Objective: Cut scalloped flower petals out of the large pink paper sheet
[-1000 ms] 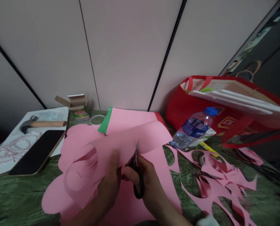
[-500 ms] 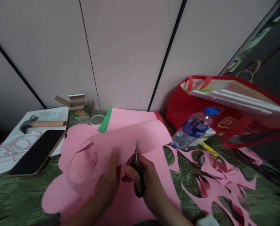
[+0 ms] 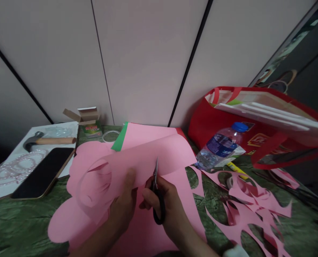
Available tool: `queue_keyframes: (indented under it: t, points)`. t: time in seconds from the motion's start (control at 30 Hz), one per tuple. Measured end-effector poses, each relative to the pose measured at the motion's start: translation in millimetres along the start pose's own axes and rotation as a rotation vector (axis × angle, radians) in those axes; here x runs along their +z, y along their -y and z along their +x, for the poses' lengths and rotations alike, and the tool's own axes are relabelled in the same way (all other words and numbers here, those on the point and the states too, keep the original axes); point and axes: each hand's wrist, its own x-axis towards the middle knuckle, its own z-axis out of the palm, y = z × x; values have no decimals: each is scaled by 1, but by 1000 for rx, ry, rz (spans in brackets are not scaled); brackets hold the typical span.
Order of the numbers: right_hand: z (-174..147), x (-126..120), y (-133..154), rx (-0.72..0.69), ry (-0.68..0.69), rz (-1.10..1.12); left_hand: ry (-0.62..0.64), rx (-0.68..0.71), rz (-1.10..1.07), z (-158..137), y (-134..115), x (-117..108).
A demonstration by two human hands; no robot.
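Pink sheet (image 3: 175, 153), curled above more pink paper (image 3: 150, 228), is nearly unmoved since a second ago, pinched by the left hand (image 3: 124, 207) while the right hand (image 3: 171, 200) firmly encloses the scissors' (image 3: 155, 175) handles, so cutting shows no clear advance.

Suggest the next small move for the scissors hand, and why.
Probably a short, slow squeeze of the scissors: the right hand grips them, a blade shows against the curled pink sheet, and the left hand holds that sheet close by.

Both hands (image 3: 123, 205) and forearms (image 3: 186, 228) are bare.
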Motion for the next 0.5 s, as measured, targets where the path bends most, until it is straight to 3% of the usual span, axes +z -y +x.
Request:
queue_keyframes:
  t: [0.17, 0.5]
  points:
    - [0, -2, -3, -34, 22, -9, 9, -41, -99, -4, -5, 0]
    - [0, -2, -4, -26, 12, -13, -101, -15, -14, 7, 5, 1]
